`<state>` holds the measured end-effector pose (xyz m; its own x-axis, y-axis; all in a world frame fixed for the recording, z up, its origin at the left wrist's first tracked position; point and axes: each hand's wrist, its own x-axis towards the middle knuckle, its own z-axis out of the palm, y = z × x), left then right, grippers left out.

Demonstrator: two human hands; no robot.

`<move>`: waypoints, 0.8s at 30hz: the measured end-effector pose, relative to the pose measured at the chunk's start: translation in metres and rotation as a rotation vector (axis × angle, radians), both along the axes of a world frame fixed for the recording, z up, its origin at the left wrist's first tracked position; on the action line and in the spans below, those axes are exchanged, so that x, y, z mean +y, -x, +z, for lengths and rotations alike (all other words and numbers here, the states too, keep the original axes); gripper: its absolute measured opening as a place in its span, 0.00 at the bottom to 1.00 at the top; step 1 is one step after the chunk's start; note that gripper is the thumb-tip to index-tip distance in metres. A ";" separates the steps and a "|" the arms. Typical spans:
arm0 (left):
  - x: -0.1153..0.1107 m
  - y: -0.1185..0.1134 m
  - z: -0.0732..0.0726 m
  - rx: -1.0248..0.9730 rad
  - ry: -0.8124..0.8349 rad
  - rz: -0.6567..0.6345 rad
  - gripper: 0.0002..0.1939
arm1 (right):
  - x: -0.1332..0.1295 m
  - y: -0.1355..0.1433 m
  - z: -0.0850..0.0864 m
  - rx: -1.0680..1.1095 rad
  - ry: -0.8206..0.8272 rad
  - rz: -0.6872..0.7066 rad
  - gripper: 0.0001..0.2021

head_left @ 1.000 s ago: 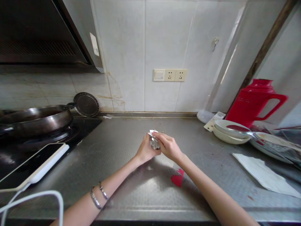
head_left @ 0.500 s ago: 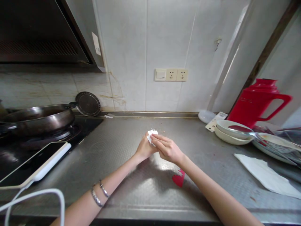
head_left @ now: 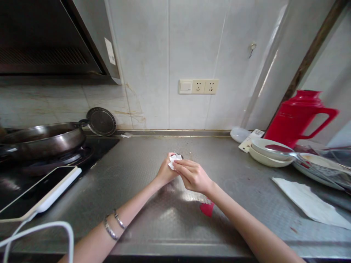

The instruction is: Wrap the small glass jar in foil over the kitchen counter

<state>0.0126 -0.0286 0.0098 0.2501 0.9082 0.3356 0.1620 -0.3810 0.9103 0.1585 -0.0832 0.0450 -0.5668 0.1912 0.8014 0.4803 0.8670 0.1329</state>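
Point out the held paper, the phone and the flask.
Held paper (head_left: 172,159): head view, its white face.
Phone (head_left: 37,191): head view, middle of its dark screen.
Flask (head_left: 290,121): head view, red body below the neck.

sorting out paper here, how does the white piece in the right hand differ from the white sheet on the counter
The white piece is pinched in the right hand; the white sheet lies on the counter, untouched by either hand. The white piece is small, while the white sheet is much larger and spread out. Both are white and look papery.
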 end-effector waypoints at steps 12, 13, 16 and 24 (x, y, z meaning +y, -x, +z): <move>-0.009 -0.006 0.014 -0.011 0.127 0.030 0.33 | 0.012 -0.011 0.001 0.598 0.322 -0.185 0.11; -0.010 -0.007 0.013 -0.006 0.133 0.018 0.33 | 0.014 -0.011 -0.001 0.573 0.325 -0.180 0.12; -0.012 -0.009 0.011 -0.015 0.106 -0.014 0.31 | 0.019 -0.010 -0.011 0.466 0.329 -0.135 0.13; -0.020 -0.010 0.023 -0.040 0.133 -0.029 0.32 | 0.016 -0.007 -0.016 0.375 0.201 -0.094 0.17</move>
